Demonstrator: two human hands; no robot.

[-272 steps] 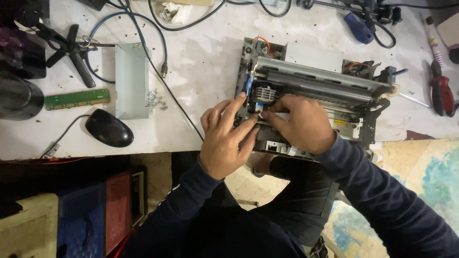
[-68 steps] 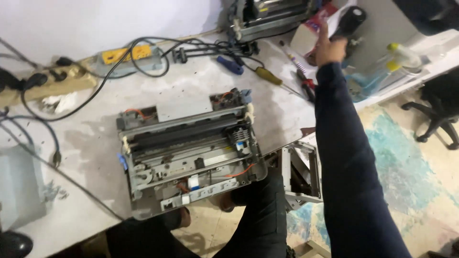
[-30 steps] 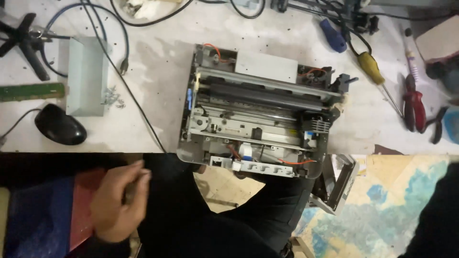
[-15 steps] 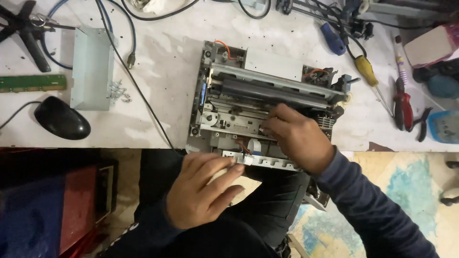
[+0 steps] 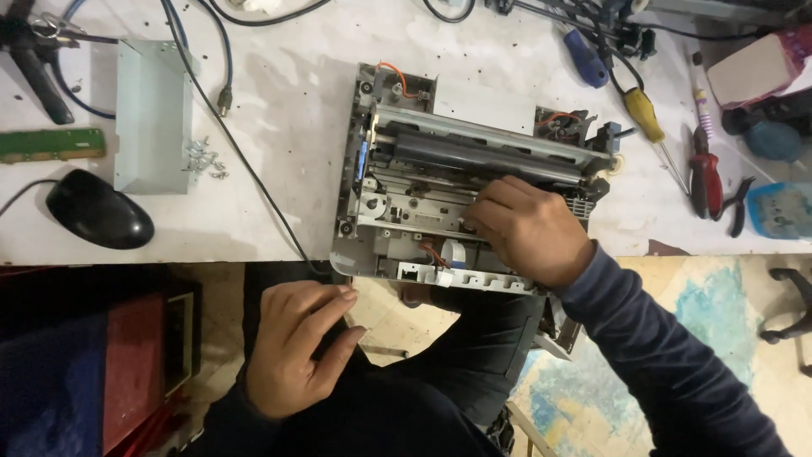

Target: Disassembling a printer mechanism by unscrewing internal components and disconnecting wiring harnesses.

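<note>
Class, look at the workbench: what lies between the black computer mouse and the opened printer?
In the head view, a black cable crosses the white table between the mouse and the printer; otherwise bare tabletop.

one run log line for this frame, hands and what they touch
right hand: fingers down inside opened printer | left hand: off the table, below printer's near edge, holding nothing visible | nearby: black mouse

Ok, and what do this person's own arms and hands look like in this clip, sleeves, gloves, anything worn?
Both hands are bare: no gloves, rings or watch visible. The right hand comes out of a long dark navy sleeve with a snug cuff at the wrist. The left hand shows a dark cuff at the wrist; the rest of that sleeve merges with dark clothing.
</note>
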